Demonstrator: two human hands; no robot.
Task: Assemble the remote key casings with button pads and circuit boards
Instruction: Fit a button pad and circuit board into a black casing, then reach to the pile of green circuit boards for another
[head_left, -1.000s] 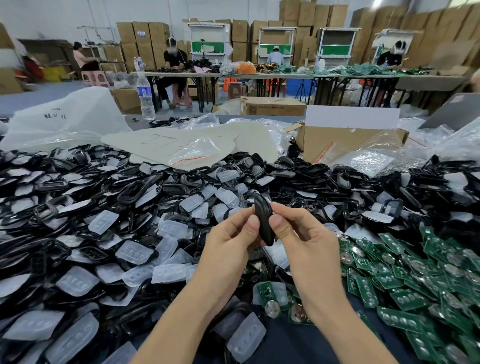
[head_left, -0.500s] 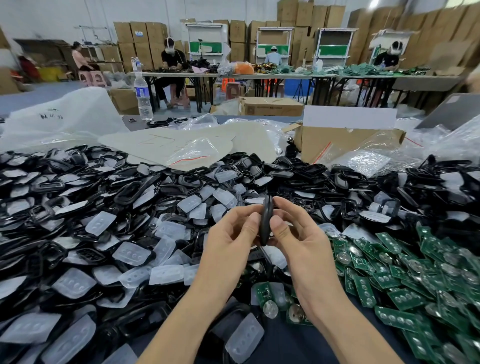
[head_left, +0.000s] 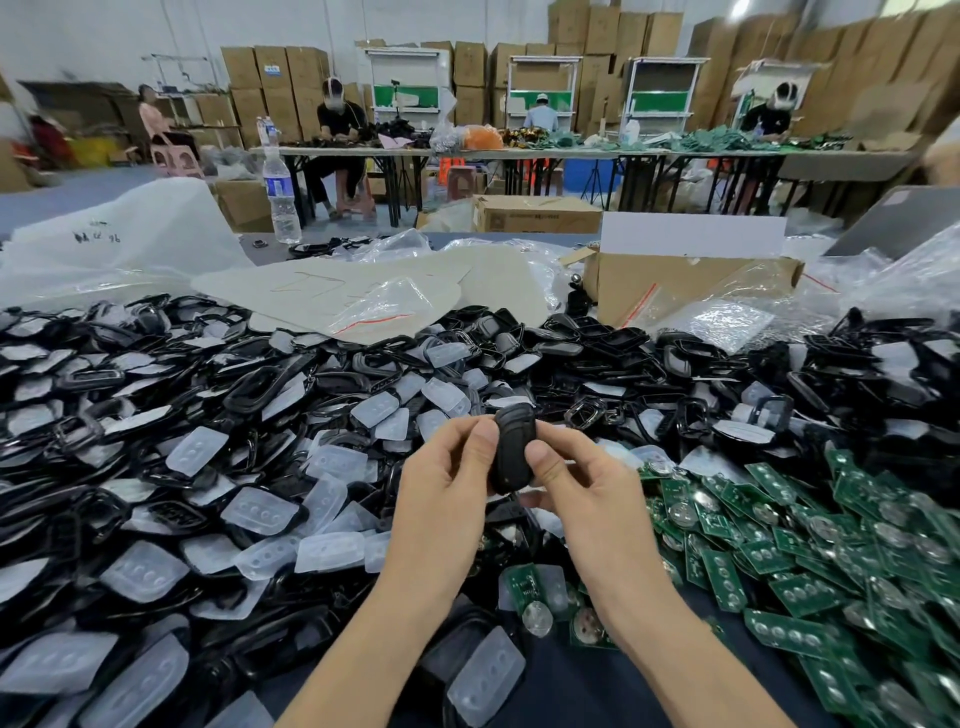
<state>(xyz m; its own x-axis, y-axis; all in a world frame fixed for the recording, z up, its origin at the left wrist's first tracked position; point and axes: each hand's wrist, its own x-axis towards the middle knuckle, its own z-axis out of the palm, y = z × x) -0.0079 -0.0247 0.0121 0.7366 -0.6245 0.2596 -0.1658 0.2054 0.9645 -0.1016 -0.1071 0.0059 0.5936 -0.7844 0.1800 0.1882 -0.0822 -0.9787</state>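
Worktable: dark tabletop (head_left: 561, 691) buried under parts; other workers sit at benches far behind.
Held casing: black held casing (head_left: 514, 449), upright above the heaps.
Hands: left hand (head_left: 441, 483) and right hand (head_left: 582, 488) each pinch one edge of it, thumbs on its face.
Stock: empty shells (head_left: 249, 387) and clear button pads (head_left: 260, 512) lie left of the held casing, green circuit boards (head_left: 779, 540) right of it.
Progress: this unit looks closed (its inside is hidden); hundreds of parts remain.
Change: edge-on half a second ago, its broad face now shows.

Black casing (head_left: 514, 431), perhaps closed, between left hand (head_left: 441, 488) and right hand (head_left: 587, 488)
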